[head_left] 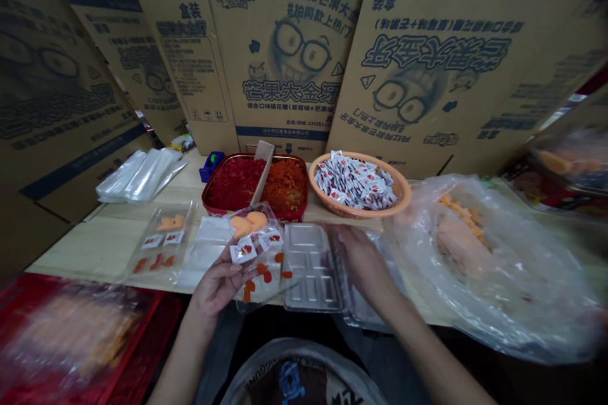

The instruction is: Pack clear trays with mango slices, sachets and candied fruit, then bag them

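Observation:
In my left hand [221, 281] is a filled clear plastic tray [273, 241], its edge gripped between thumb and fingers. The tray carries orange gummy-like pieces at the top, two small white printed sachets in the middle and red-orange bits at the bottom. Beside it lies an empty compartment tray [311, 269]. My right hand [363, 262] is over more clear trays [354, 304] just to the right; its fingers are blurred and partly hidden, so their grip does not show. Another filled tray [161, 237] rests on the table at the left.
A red tin [228, 207] holds red and orange bits, split by a cardboard strip. An orange basket [403, 193] of sachets stands beside it. Plastic bags [137, 177] lie left, a big clear bag [513, 278] right. Cartons [285, 114] wall the back; a red crate [152, 310] sits lower left.

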The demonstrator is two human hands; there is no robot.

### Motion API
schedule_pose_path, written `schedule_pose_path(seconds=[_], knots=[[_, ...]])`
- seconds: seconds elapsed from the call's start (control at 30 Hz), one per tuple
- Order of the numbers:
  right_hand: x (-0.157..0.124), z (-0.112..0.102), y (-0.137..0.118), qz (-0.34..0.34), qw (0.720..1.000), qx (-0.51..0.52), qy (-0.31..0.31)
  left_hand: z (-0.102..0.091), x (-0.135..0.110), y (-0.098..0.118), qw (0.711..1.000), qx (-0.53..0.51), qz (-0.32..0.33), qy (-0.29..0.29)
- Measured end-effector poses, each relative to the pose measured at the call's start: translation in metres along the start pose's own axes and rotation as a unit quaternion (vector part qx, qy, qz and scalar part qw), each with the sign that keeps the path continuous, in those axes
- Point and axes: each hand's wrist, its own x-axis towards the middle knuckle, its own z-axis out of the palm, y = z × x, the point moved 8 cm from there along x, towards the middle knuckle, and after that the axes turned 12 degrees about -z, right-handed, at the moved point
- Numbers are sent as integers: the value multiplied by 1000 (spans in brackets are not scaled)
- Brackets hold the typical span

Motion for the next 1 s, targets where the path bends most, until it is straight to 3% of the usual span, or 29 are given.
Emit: schedule_pose_path(seconds=[0.1,0.27,0.37,0.43,0.53,0.67,0.8,1.0], knots=[[3,20,-22,26,1000,-9,13,-5,-6,4,1000,-4,6,-4],[-12,57,19,112,988,-86,-60,-13,-15,6,1000,-8,11,-22],[-15,61,32,111,984,-93,-106,-16,-18,6,1000,-12,15,-19],[-9,58,26,115,982,-97,-115,-17,-20,5,1000,-14,15,-11],[16,57,-3,97,990,-63,-84,-17,-23,3,1000,-16,11,-2],[50,68,-37,68,997,-22,5,-18,-26,3,1000,-18,12,7],[57,84,-33,89,995,3,39,-19,-26,-1,1000,-17,-5,15],[53,85,-23,92,992,21,81,-21,-26,-8,1000,-20,-7,-4]])
